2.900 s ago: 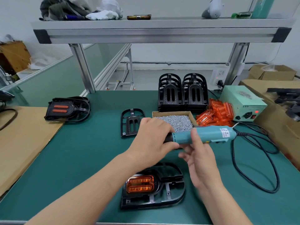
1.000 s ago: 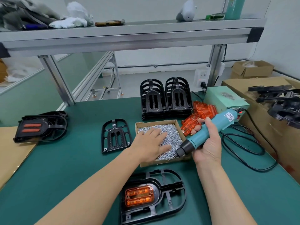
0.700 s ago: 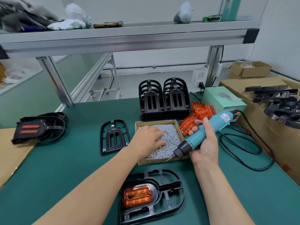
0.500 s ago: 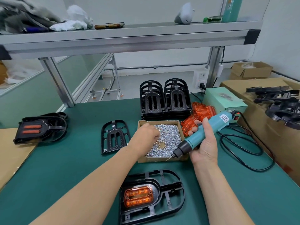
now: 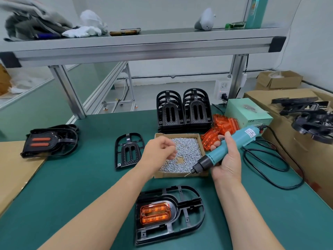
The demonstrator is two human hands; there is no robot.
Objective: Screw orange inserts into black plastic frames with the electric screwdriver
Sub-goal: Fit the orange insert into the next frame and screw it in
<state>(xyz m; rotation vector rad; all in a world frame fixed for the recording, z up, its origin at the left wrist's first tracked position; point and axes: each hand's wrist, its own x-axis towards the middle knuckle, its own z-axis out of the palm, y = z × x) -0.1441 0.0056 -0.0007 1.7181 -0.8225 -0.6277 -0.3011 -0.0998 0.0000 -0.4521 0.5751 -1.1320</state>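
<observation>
One orange insert (image 5: 155, 212) sits in the frame (image 5: 189, 204) nearer me than the screw box (image 5: 180, 175), seemingly unscrewed. My left hand (image 5: 158, 152) is curled, contents unclear, and my right hand (image 5: 228, 159) grips the screwdriver (image 5: 243, 137).

A green-matted bench (image 5: 75, 192) spreads beneath the fingers (image 5: 171, 152). Above and beyond them, 2 aluminium uprights (image 5: 67, 89) carry a grey shelf (image 5: 144, 49). Farther past them lie a pale floor (image 5: 162, 88) and a white wall (image 5: 162, 13), evenly lit, with a white socket (image 5: 223, 90). Left of the fingers runs a second bench (image 5: 41, 105); to their right sits a cardboard box (image 5: 281, 81).
</observation>
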